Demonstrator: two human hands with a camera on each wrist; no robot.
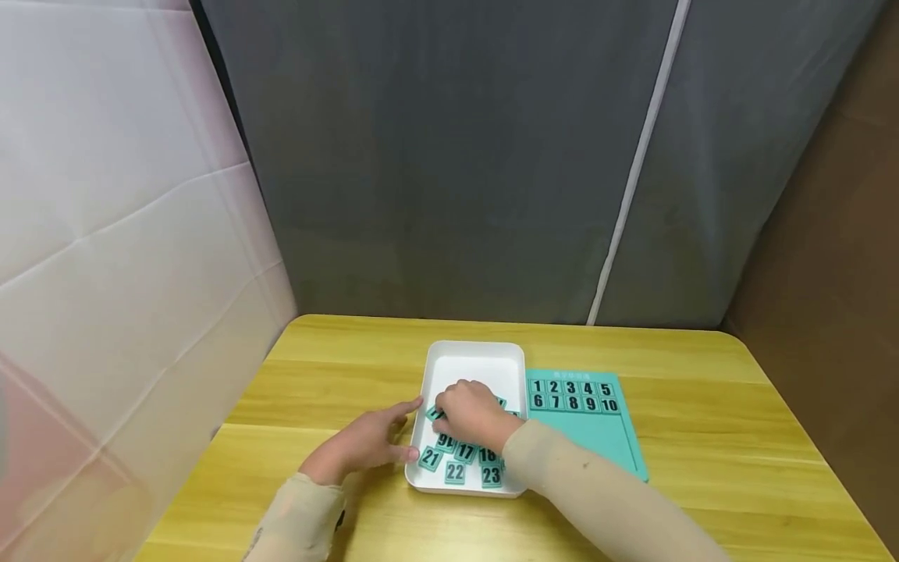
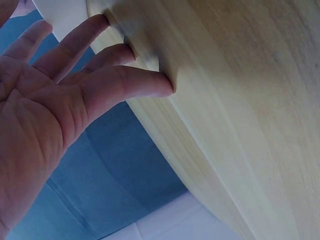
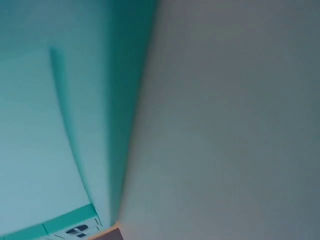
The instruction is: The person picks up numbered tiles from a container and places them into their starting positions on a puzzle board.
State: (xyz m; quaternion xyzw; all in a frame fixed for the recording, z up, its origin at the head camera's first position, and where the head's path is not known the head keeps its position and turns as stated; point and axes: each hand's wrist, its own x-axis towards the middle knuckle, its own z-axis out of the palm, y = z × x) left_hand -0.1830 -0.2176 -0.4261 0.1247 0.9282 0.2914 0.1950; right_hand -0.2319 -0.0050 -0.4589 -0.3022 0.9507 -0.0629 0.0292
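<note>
A white tray [image 1: 472,361] on the table holds several teal number tiles, among them 21 [image 1: 430,458], 22 [image 1: 455,472] and 23 [image 1: 491,476]. Over the middle of the tray, my right hand [image 1: 474,414] pinches a small number tile [image 1: 434,413] between thumb and fingers; its digits are mostly covered. My left hand [image 1: 368,445] is at the tray's left side, with its fingers spread and fingertips against the rim. In the left wrist view the left hand's fingers [image 2: 125,82] are extended above the wood. The right wrist view does not show the right hand.
Right of the tray lies a teal number board [image 1: 586,437], with tiles 1 to 10 set in its upper two rows. The wooden table [image 1: 702,421] extends around both. A grey curtain [image 1: 435,156] hangs behind, and a white cloth [image 1: 126,195] stands at left.
</note>
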